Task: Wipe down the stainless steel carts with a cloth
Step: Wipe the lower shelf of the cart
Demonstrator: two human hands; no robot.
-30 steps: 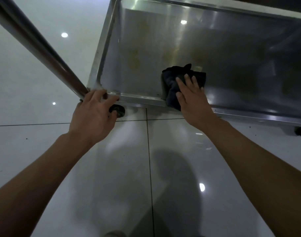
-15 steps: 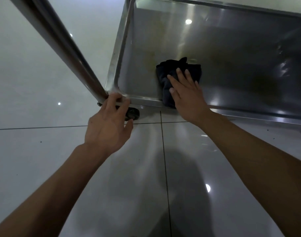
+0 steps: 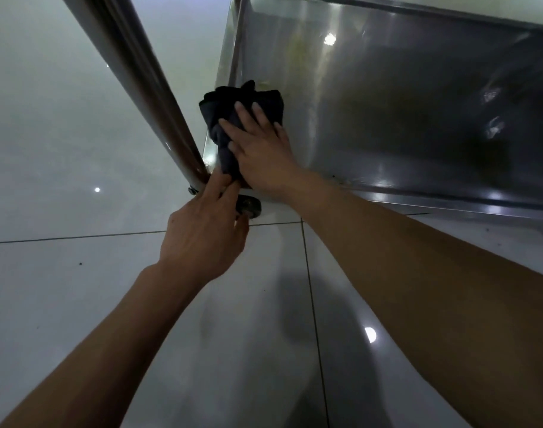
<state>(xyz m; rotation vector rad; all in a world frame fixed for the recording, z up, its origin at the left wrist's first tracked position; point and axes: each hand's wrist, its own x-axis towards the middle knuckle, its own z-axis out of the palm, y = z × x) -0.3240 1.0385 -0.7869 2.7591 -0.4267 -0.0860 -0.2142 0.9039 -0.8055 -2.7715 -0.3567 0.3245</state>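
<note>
Cloth (image 3: 242, 118), dark and bunched, lies in the near left corner of the cart's bottom shelf (image 3: 403, 103), draped over its front rim beside the upright post (image 3: 146, 97). Your right hand (image 3: 264, 152) presses flat on it with fingers straight. Your left hand (image 3: 205, 233) reaches to the foot of the post, fingers extended and touching the cloth's lower edge, gripping nothing, above the caster (image 3: 248, 205).

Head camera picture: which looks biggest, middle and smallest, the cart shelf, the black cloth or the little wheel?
1. Cart shelf, biggest by far, running off the picture.
2. Black cloth, partly under the right hand.
3. Wheel, smallest, though the left hand hides part of it.
</note>
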